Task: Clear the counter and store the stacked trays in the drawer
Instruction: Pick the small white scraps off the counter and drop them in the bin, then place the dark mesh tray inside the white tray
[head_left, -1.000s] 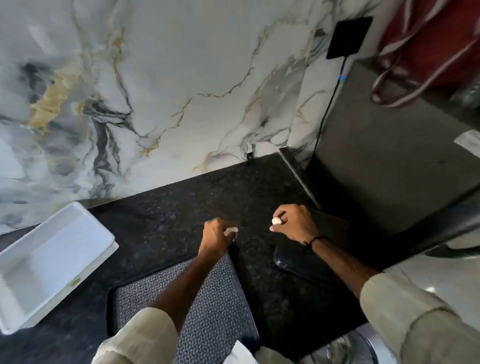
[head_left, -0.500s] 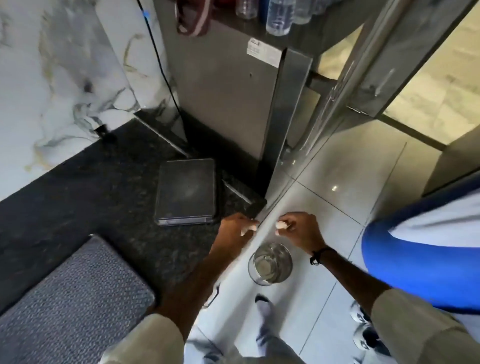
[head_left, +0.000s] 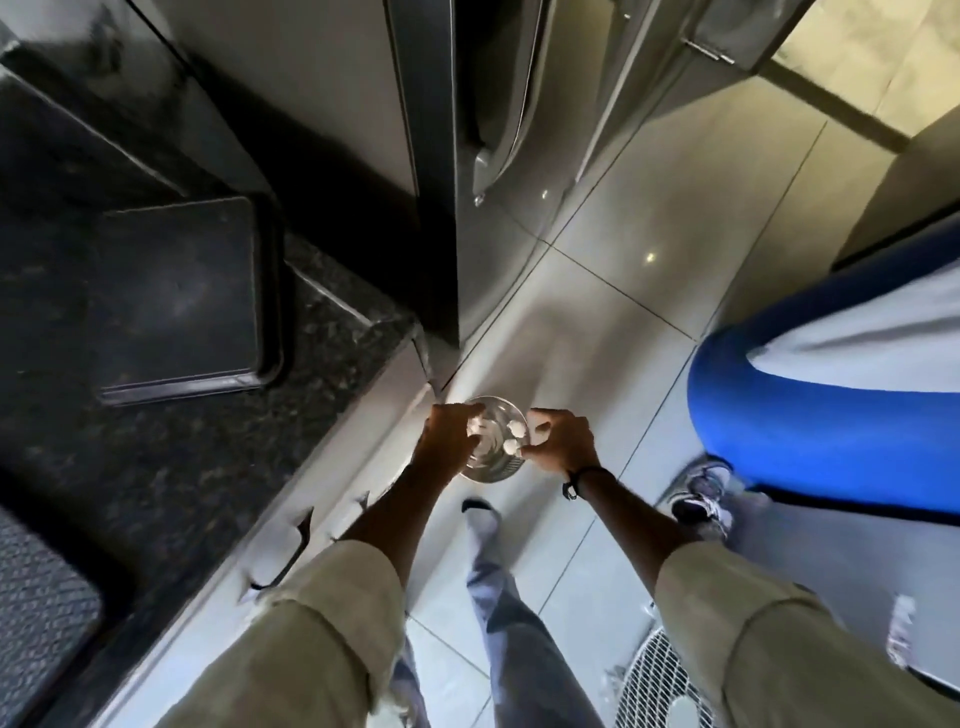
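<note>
My left hand (head_left: 449, 439) and my right hand (head_left: 563, 441) are held close together over a round steel container (head_left: 491, 467) that stands on the floor beside the counter's end. Both hands are curled, each with small white scraps at the fingertips. A few white scraps (head_left: 514, 439) show inside the container between my hands. A dark flat tray (head_left: 176, 296) lies on the black granite counter (head_left: 171, 467) to the left, apart from both hands. White drawer fronts with black handles (head_left: 291, 556) run below the counter edge.
A steel fridge (head_left: 467, 156) stands just past the counter's end. A grey patterned mat (head_left: 41, 623) lies on the counter at lower left. Another person in blue and white (head_left: 831, 395) stands at the right, shoe (head_left: 701, 501) near my arm. A white fan grille (head_left: 660, 680) sits on the floor.
I turned right from the counter and marble wall toward the floor. Both hands carried the white scraps off the counter and came down over the steel container, where some scraps now lie.
</note>
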